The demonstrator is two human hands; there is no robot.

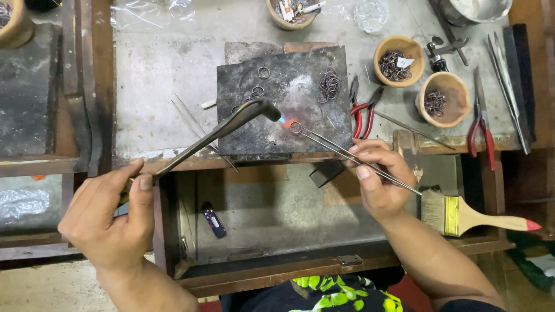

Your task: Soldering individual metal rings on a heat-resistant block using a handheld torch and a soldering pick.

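The left hand (110,216) is closed around the handle of a long bent metal torch (231,122), whose nozzle hangs over the dark, scorched square soldering block (248,136) and throws a small blue-and-orange flame (284,121) to the right. The right hand (378,176) pinches a pair of long thin steel tweezers (341,150), and their tips grip a small wire ring (295,127) just beside the flame, near the block's front edge. Loose wire rings (329,85) lie scattered farther back on the block, well apart from the flame. Red-handled pliers (363,112) rest just off the block's right edge, and two clay bowls of rings (396,59) stand beyond them. Below the hands, an open wooden drawer (260,214) leaves free room, with a flat paintbrush (468,216) at its right side.
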